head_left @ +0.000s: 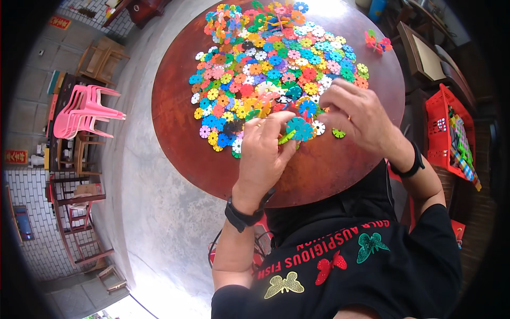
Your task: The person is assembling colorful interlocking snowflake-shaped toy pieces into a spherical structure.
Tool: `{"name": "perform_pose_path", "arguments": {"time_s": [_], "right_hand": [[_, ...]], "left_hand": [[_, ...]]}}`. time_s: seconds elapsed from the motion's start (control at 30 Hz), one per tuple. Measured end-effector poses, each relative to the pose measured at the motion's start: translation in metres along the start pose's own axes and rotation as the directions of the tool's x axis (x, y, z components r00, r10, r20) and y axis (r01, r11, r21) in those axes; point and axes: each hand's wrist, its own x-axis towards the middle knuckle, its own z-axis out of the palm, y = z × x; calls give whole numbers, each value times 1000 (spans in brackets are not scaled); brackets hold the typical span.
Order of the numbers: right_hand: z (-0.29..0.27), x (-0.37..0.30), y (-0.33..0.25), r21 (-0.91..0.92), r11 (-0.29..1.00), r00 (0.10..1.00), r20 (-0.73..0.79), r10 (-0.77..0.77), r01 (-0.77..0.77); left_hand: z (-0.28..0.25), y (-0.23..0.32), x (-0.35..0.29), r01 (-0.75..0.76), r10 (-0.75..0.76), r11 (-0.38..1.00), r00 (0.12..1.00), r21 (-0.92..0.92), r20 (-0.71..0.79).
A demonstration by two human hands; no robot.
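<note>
Above the near part of a round brown table, my left hand [265, 146] pinches a small cluster of joined notched plastic discs. A teal disc [299, 128] faces up in it, with a lime green disc [287, 137] set edge-on beside it. Just to the right hovers my right hand [357, 114], its fingers curled together; whatever lies between its fingertips is hidden. A blue disc [307, 108] shows between the two hands, and I cannot tell whether it is part of the cluster. Beyond them spreads a heap of loose multicoloured discs [273, 60].
Built-up disc models stand on the table's far side [223, 24], and a small pink-red one [377, 41] sits at far right. A red basket [438, 127] of colourful pieces is off to the right. Pink plastic stools [85, 111] stand left, beyond the grey floor [154, 223].
</note>
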Motion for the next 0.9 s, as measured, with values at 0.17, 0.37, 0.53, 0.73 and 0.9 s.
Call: {"name": "perform_pose_path", "arguments": {"time_s": [0.17, 0.37, 0.53, 0.73, 0.9], "right_hand": [[24, -8, -1, 232, 971, 985, 170, 15, -55], [16, -5, -4, 442, 889, 953, 301, -18, -123], [15, -6, -5, 446, 892, 962, 270, -50, -79], [0, 0, 9, 558, 823, 950, 302, -80, -108], [-8, 5, 34, 93, 989, 986, 128, 106, -118]], "left_hand": [[7, 0, 0, -217, 212, 967, 976, 134, 51], [-6, 11, 8, -184, 198, 976, 972, -115, 124], [-1, 10, 6, -152, 174, 974, 977, -170, 124], [-10, 1, 4, -102, 141, 961, 980, -258, 138], [-7, 3, 1, -47, 56, 983, 997, -179, 46]]}}
